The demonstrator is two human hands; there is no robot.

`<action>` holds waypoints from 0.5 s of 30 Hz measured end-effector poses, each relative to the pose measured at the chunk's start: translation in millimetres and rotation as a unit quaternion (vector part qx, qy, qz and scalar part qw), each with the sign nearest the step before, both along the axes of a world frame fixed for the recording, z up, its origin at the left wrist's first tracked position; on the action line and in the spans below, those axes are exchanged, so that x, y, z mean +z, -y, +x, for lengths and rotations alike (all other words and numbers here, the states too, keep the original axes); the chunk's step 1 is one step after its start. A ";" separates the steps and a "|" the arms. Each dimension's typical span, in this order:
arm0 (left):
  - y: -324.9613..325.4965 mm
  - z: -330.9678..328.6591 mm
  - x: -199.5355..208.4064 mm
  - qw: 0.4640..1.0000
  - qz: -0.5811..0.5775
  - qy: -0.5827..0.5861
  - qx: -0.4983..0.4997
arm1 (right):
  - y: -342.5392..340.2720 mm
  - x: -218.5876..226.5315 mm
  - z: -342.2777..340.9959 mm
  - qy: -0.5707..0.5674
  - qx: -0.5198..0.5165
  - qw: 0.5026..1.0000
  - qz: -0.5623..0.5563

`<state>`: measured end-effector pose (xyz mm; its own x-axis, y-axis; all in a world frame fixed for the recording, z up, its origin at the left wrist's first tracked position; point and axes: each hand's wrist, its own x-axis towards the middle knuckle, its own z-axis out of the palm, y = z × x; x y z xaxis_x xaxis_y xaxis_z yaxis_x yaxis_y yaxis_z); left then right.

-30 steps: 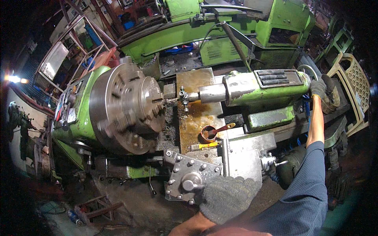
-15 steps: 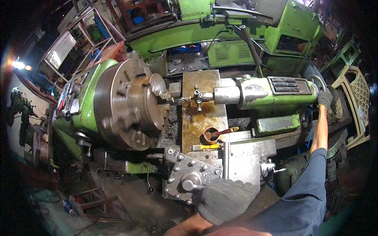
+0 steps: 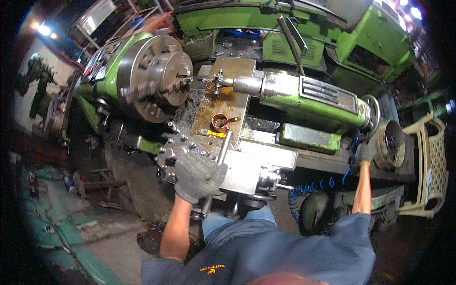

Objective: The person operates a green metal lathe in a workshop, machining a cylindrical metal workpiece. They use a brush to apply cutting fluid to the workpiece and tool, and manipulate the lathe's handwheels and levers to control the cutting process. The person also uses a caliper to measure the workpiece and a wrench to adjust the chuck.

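My left hand (image 3: pixel 201 176), in a dark grey glove, lies over the lathe's square tool post (image 3: pixel 176 148), with its fingers stretched out to the right. At the right, my gloved right hand (image 3: pixel 365 154) is below the tailstock handwheel (image 3: pixel 373 114), close to a blue air hose (image 3: pixel 349 167); its fingers are too dark to make out. The green tailstock (image 3: pixel 289 97) carries a drill-like tool with a clamp (image 3: pixel 217 81) around it, pointing at the lathe chuck (image 3: pixel 156 78). Motion blur smears the chuck's jaws.
On the oily cross slide (image 3: pixel 202 114) stand a small red-rimmed cup (image 3: pixel 220 123) with a brush in it and a yellow-handled tool (image 3: pixel 212 133). A round bucket (image 3: pixel 390 145) and a cream plastic chair (image 3: pixel 430 164) stand at the right. Another green machine (image 3: pixel 289 50) is behind.
My right hand has left the handwheel and dropped below it. My left hand still lies at the tool post. The view has shifted, bringing the coiled blue hose and my lap into sight.
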<state>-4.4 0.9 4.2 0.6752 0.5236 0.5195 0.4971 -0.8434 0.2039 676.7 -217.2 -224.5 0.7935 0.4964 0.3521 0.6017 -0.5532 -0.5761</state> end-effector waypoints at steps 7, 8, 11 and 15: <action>7.6 0.3 -0.2 0.998 -0.033 0.013 0.044 | -43.0 -15.8 -47.6 0.015 0.012 0.981 0.195; 8.6 -0.7 -0.7 0.998 -0.019 0.011 0.051 | -44.7 -24.6 -51.0 0.065 0.028 0.961 0.268; 8.7 9.5 5.2 0.997 -0.022 0.057 0.046 | -34.2 -43.2 -21.4 -0.165 0.043 0.910 0.377; 7.6 8.3 5.1 0.998 -0.009 0.035 0.042 | -30.6 -46.0 -6.2 -0.217 0.056 0.878 0.422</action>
